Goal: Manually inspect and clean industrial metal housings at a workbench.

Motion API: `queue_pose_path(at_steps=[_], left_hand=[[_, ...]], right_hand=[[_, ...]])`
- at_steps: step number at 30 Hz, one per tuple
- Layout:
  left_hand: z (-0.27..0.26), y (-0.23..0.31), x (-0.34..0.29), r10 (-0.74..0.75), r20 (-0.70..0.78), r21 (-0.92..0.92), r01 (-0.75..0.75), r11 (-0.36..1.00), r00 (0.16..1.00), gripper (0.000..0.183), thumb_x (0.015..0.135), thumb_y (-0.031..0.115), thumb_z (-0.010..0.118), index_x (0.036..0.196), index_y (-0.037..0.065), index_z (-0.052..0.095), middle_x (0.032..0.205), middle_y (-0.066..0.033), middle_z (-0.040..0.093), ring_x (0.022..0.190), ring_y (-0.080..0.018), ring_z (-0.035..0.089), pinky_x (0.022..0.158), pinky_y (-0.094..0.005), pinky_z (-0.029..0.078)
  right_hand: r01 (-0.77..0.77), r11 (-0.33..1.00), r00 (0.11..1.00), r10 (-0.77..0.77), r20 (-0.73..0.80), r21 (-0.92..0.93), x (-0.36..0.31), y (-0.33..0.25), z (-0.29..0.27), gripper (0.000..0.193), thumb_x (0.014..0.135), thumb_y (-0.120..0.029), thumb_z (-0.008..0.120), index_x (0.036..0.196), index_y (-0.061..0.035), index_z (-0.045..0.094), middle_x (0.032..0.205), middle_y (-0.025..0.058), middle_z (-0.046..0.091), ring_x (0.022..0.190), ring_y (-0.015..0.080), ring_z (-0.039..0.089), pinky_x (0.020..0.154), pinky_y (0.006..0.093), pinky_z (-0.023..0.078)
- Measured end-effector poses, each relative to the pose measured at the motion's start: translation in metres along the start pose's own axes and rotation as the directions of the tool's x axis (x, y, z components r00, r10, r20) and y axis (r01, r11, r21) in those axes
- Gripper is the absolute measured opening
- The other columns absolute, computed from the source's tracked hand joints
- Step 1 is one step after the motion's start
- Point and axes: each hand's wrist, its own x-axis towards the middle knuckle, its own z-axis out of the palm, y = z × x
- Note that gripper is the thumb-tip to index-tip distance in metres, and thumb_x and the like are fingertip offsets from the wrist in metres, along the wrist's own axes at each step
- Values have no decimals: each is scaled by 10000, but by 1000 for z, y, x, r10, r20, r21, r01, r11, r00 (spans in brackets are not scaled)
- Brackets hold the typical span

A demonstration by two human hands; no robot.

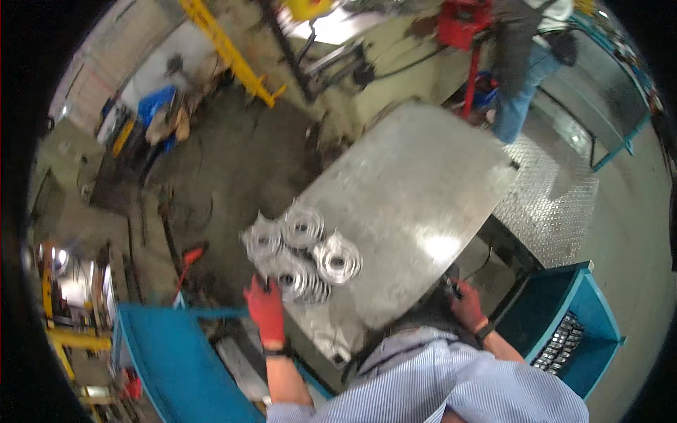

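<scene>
At a metal table, a left hand in a red glove is at the left edge beside stacked silver ring parts, while the right hand, well apart from it, is just off the near edge by a dark object; whether either grips anything cannot be told. Open surface stretches from the ring parts to the table's far edge, a blue bin off its near right side

Left hand and right hand, red-gloved; metal parts, silver; table, grey; shirt, blue-and-white striped; bin, blue.
</scene>
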Motion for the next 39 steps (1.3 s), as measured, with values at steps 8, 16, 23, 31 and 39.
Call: queue_pose_path(at_steps=[8, 16, 23, 31, 39], left_hand=[[-86, 118, 16, 88, -131, -116, -103, 988, 987, 539, 825, 232, 634, 1312, 77, 464, 1234, -272, 516, 1195, -463, 419, 1003, -487, 356], [-98, 309, 64, 367, -4, -513, -317, 798, 930, 478, 791, 145, 659, 1238, 41, 529, 1041, -217, 553, 936, -374, 579, 818, -407, 461], [-74, 427, 132, 541, 14, -451, -478, 754, 841, 462, 815, 217, 664, 1218, 30, 537, 1036, -239, 560, 918, -387, 584, 793, -410, 466], [-41, 542, 275, 637, -134, -423, -625, 657, 760, 436, 844, 323, 636, 1172, 46, 564, 1061, -239, 597, 973, -378, 595, 816, -420, 465], [32, 650, 425, 577, -93, -102, -584, 805, 811, 533, 813, 446, 615, 1134, 24, 568, 1082, -209, 616, 991, -355, 606, 834, -426, 477]], right_hand=[[-334, 906, 932, 276, 234, 261, 26, -35, -42, 331, 821, -148, 665, 1127, -29, 618, 1024, 166, 666, 943, 239, 635, 836, 348, 483], [-425, 821, 890, 302, 343, 382, 71, 16, -86, 350, 809, -165, 700, 1120, -20, 630, 973, 100, 684, 850, 139, 604, 783, 298, 486], [-522, 717, 849, 385, 361, 462, 120, 55, -154, 305, 770, -36, 676, 1070, 6, 637, 896, 59, 676, 794, 119, 598, 729, 272, 486], [-513, 683, 858, 420, 296, 519, 150, 106, -220, 226, 732, -18, 686, 958, -19, 674, 834, 23, 671, 719, 105, 587, 665, 258, 470], [-573, 639, 810, 538, 235, 513, 140, 138, -235, 175, 758, -65, 700, 913, 9, 664, 761, 31, 660, 675, 94, 548, 603, 269, 444]])
